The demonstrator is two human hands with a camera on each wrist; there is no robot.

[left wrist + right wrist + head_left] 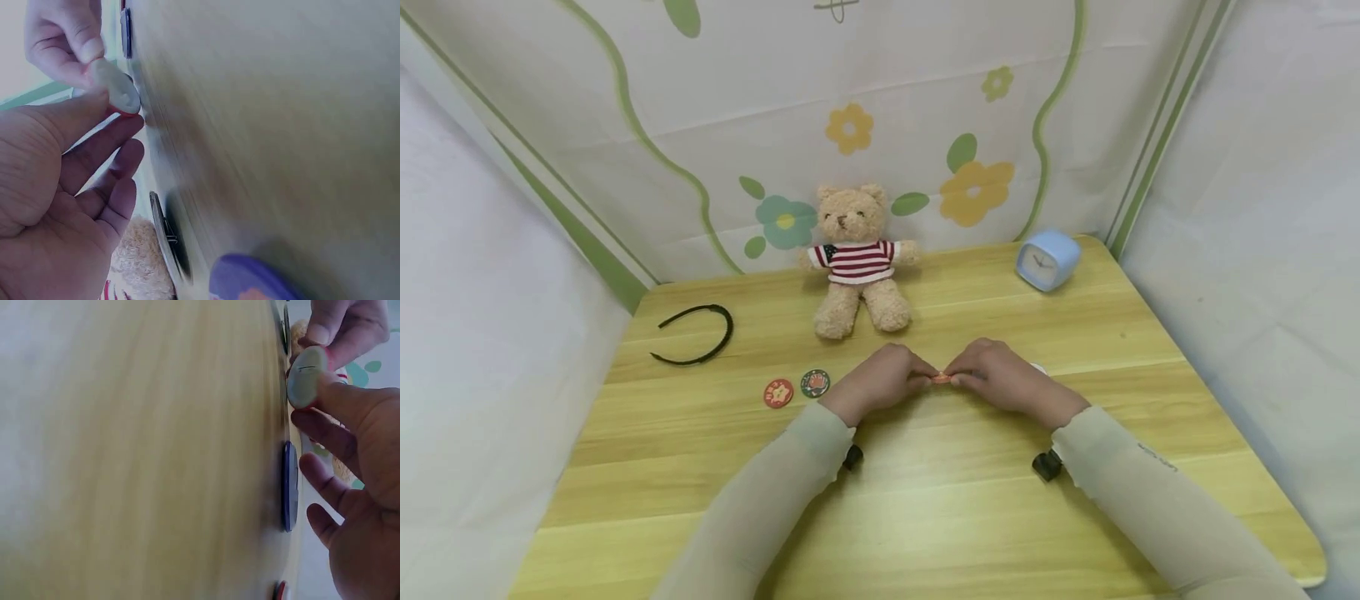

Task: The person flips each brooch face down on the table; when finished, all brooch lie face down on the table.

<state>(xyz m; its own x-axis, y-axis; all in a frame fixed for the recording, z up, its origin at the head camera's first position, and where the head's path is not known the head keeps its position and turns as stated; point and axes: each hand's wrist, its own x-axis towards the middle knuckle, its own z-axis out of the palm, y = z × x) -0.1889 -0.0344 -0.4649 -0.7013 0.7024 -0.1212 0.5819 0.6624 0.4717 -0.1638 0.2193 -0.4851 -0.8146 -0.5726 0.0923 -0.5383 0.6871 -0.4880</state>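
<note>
Between the two hands, above the middle of the table, is a round button badge (942,377) with an orange-red front. Its pale back (306,378) with a pin shows in the right wrist view. My left hand (886,379) pinches one edge of it between thumb and fingertip. The opposite edge is pinched by my right hand (1000,375), other fingers spread loosely. Left of the left hand lie a red badge (778,392) with a star-like figure and a dark green badge (815,382). A blue-edged badge (289,487) lies beside the right hand, mostly hidden in the head view.
A teddy bear (857,262) in a striped shirt sits against the back wall. A black headband (718,312) lies at the left, and a light-blue clock (1051,260) stands at the back right. White cloth (1247,208) hangs around the wooden table (910,517).
</note>
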